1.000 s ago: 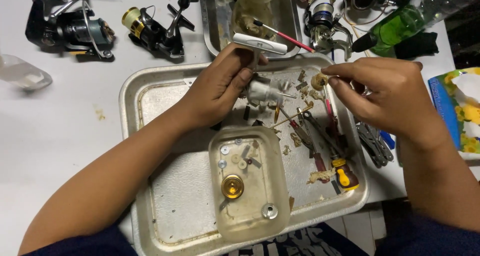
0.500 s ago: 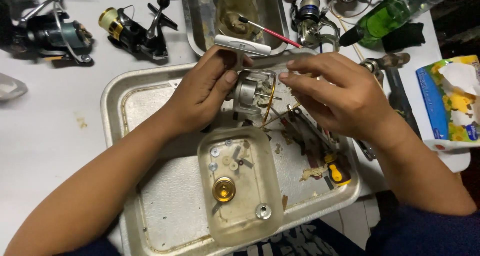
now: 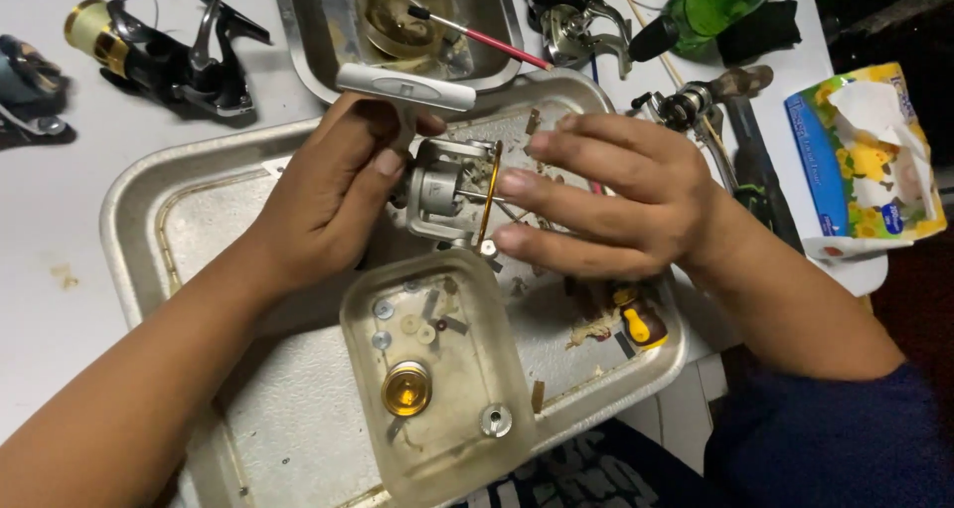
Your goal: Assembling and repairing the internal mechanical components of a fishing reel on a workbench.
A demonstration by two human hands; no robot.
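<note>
My left hand (image 3: 333, 195) is clamped on the silver reel body (image 3: 442, 195), thumb on its side, white handle knob (image 3: 405, 85) sticking out above my fingers. My right hand (image 3: 621, 205) is loose, fingers stretched flat, tips touching the reel's gold rim (image 3: 489, 195); not gripping anything I can see. The reel sits between both hands, over the metal tray (image 3: 159, 220). Just below my hands: a clear plastic tub (image 3: 437, 379) with a gold spool cap (image 3: 406, 389) and washers. Tissue pack (image 3: 865, 160) is well right of my right hand. A black spinning reel (image 3: 169, 56) is up left of my left hand.
</note>
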